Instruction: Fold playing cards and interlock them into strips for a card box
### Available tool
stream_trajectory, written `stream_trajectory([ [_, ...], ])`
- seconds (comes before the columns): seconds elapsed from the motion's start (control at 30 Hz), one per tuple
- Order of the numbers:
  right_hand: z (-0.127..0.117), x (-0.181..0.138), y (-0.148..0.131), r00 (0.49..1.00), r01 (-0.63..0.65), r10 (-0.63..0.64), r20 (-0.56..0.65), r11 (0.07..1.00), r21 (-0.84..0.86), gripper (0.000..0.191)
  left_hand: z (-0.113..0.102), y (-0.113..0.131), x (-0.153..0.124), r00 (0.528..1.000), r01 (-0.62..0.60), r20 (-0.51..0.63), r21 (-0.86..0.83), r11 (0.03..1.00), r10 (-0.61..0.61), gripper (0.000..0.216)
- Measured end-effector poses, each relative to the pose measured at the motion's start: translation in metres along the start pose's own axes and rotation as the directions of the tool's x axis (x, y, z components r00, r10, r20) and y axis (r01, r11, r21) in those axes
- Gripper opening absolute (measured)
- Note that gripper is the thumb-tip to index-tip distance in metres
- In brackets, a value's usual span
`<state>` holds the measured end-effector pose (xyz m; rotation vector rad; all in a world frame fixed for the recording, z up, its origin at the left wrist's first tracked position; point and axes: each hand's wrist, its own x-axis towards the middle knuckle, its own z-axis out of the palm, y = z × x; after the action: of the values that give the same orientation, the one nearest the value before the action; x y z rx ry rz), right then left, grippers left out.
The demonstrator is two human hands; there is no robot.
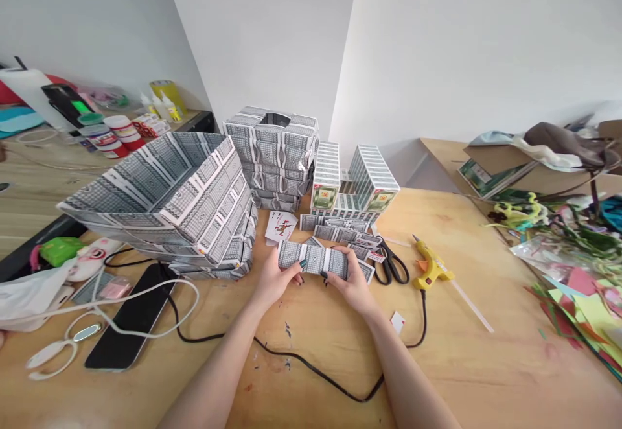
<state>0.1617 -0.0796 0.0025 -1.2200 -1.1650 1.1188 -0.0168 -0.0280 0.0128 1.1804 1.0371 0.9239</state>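
Note:
Between my two hands is a strip of joined playing cards, its grey patterned backs facing up. My left hand pinches the strip's left end, the thumb on top. At the right end my right hand grips it the same way. More card strips lie just beyond, and a small pile of playing cards with a joker on top is beside them. Black-handled scissors rest right of my right hand. A yellow glue gun with a clear glue stick lies farther right.
A large open box made of cards stands at left, with a taller card structure behind. Stacked card packs stand at the back. A black phone, white cable and black cord lie in front. Coloured paper scraps sit at right.

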Motion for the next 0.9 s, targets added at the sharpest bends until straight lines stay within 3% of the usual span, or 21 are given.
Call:
stream_trajectory([
  [0.17,-0.001,0.001,0.002,0.997,-0.002,0.010,-0.073,0.994,0.106,0.017,-0.004,0.002,0.002,0.995,0.015,-0.096,-0.095,0.995,-0.024,0.044],
  [0.3,0.000,0.000,0.001,0.992,-0.122,0.121,0.017,0.973,0.198,0.026,-0.006,0.003,0.002,0.977,0.007,-0.202,-0.292,0.956,-0.069,0.059],
  [0.37,0.003,0.001,-0.001,0.989,-0.144,0.137,0.050,0.973,0.178,0.027,-0.007,0.004,0.002,0.982,0.037,-0.155,-0.397,0.917,-0.106,0.051],
  [0.47,0.009,0.002,-0.003,0.991,-0.136,0.136,0.007,0.978,0.156,0.028,-0.009,0.007,0.002,0.986,0.090,-0.078,-0.507,0.857,-0.149,0.032],
  [0.6,0.018,0.009,-0.004,0.995,-0.088,0.093,-0.036,0.988,0.130,0.025,-0.013,0.011,0.003,0.971,0.088,-0.126,-0.604,0.792,-0.203,0.022],
  [0.67,0.024,0.020,-0.006,0.999,-0.045,0.046,-0.015,0.997,0.065,0.022,-0.013,0.011,0.003,0.965,0.091,-0.141,-0.604,0.792,-0.219,0.022],
  [0.77,0.034,0.046,-0.008,0.998,0.065,-0.064,0.015,0.978,-0.197,0.017,-0.013,0.010,0.004,0.964,0.090,-0.152,-0.588,0.804,-0.218,0.024],
  [0.83,0.040,0.066,-0.009,0.985,0.171,-0.168,0.045,0.891,-0.420,0.018,-0.013,0.010,0.004,0.968,0.105,-0.127,-0.578,0.809,-0.216,0.027],
  [0.9,0.047,0.084,-0.011,0.961,0.278,-0.212,0.180,0.768,-0.576,0.023,-0.013,0.011,0.004,0.972,0.122,-0.098,-0.560,0.819,-0.212,0.029],
])
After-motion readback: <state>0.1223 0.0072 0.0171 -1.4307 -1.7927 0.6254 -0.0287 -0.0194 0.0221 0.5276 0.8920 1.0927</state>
